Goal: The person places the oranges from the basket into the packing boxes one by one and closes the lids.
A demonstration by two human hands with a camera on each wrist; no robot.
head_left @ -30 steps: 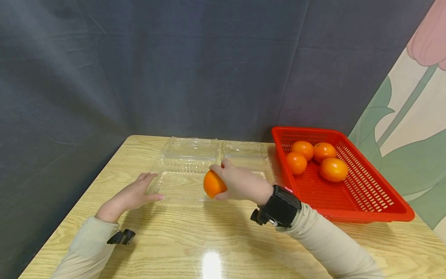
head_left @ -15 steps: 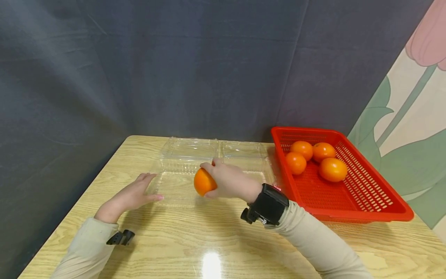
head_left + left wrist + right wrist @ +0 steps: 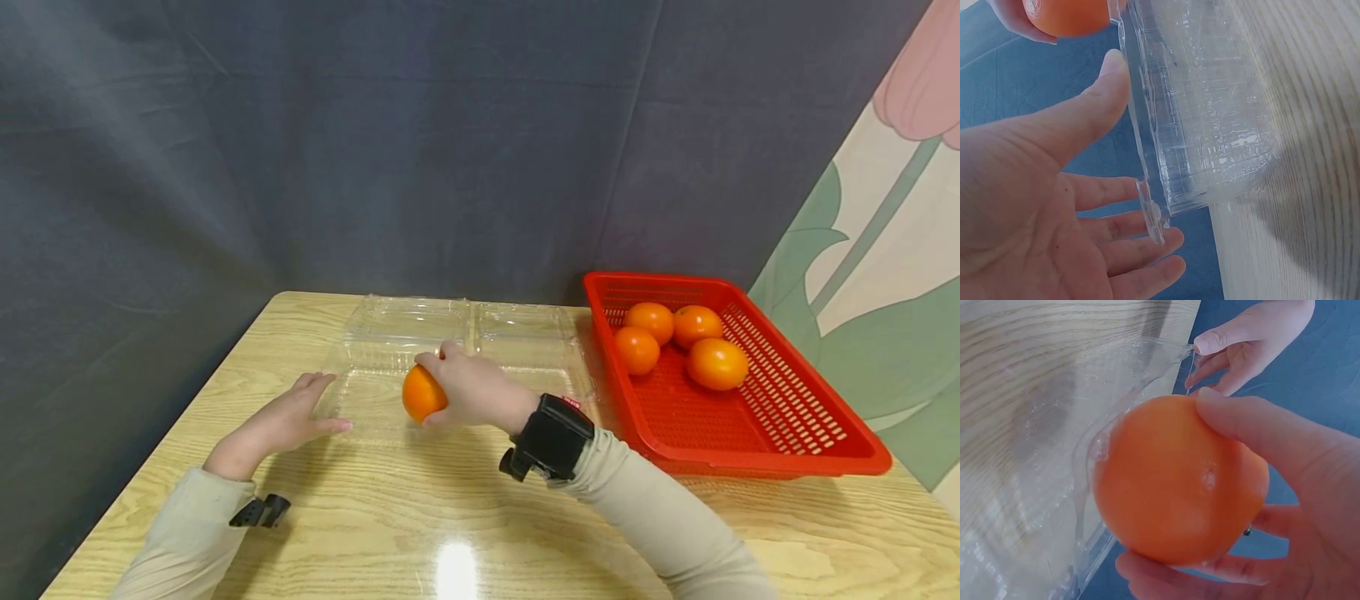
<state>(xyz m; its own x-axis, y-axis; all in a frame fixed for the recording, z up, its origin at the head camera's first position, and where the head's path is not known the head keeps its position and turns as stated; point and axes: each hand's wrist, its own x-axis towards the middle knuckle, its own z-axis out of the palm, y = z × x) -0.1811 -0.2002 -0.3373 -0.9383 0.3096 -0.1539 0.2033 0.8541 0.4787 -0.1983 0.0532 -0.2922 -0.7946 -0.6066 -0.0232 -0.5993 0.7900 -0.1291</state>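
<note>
One orange fruit (image 3: 422, 394) is grasped between the thumb and the fingers of the right hand (image 3: 480, 390), and it is held above the left part of the clear plastic box (image 3: 367, 396). The left hand (image 3: 283, 421) is placed at the left end of this box, with the fingers extended and relaxed. Four other fruits (image 3: 717, 364) are contained in the red basket (image 3: 750, 425), on the right of the table (image 3: 375, 517).

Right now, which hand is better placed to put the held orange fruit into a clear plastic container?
Probably the right hand: it grips the orange fruit over a clear plastic container; the left hand holds no fruit.
</note>
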